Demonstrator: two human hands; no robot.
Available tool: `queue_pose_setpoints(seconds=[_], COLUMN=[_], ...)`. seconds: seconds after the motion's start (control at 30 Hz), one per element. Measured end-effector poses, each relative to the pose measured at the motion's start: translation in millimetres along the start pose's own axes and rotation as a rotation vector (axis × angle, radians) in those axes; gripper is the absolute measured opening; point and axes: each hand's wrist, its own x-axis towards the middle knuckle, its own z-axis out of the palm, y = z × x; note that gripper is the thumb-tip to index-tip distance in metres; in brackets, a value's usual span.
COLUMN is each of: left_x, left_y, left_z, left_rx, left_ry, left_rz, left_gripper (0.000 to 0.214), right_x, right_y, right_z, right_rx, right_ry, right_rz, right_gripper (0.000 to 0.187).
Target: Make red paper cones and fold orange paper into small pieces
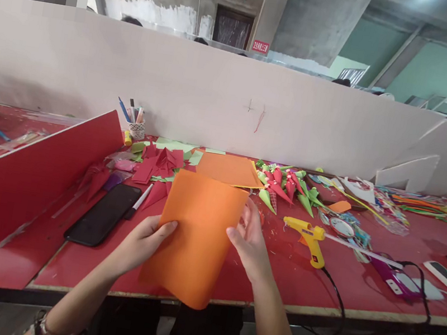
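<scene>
I hold an orange paper sheet (197, 236) up over the front of the red table (315, 287). My left hand (142, 242) grips its left edge, thumb on the front. My right hand (249, 238) grips its right edge, fingers curled behind. The sheet bends slightly and its lower corner hangs past the table edge. Another orange sheet (228, 169) lies flat behind it.
A black phone (103, 213) and a white marker (139, 201) lie to the left, beside a red divider board (31, 175). Red and green paper scraps (159, 166), paper cones (283, 188), a yellow glue gun (310, 239) with its cord, and a pen cup (136, 126) fill the table.
</scene>
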Motion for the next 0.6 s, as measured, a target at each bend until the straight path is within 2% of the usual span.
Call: queue_pose_setpoints(seconds=[0.1, 0.2, 0.3, 0.6], left_x=[2.3, 7.8, 12.0, 13.1], left_y=[0.0, -2.7, -4.0, 3.7], left_z=[2.8, 8.4, 12.0, 14.7], left_rx=[-0.021, -0.044, -0.091, -0.14], left_ry=[-0.04, 0.003, -0.025, -0.054], left_rz=[0.035, 0.074, 0.061, 0.039], left_gripper=[0.035, 0.031, 0.032, 0.048], right_x=[6.4, 6.4, 6.6, 4.9], right_y=[0.0, 2.4, 5.6, 3.6], right_z=[1.9, 5.1, 5.1, 2.5], right_rx=[0.183, 0.231, 0.241, 0.115], right_ry=[-0.107, -0.062, -0.014, -0.012], right_rz=[0.162, 0.241, 0.23, 0.229], right_gripper=[0.051, 0.035, 0.031, 0.036])
